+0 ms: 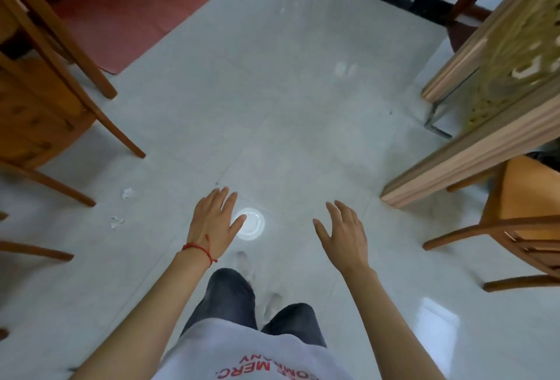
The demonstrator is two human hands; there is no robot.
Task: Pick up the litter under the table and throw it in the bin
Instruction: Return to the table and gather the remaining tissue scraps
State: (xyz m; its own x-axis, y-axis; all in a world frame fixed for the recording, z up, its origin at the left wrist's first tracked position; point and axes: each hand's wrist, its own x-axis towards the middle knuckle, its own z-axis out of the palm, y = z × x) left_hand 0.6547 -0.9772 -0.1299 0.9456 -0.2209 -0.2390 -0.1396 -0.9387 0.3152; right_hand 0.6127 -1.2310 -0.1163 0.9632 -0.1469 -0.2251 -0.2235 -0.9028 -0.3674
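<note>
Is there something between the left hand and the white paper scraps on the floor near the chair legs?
Nothing visible does. The left hand is empty and open above bare floor; the paper scraps lie on open tile to its left, clear of the chair legs.

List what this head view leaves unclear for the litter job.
- Bin: none in the head view.
- Scraps and: small, blurred; material unclear.
- White disc: left hand overlaps its edge; lid or reflection, cannot tell.
- Table: cut off by the right edge; underside mostly unseen.
</note>
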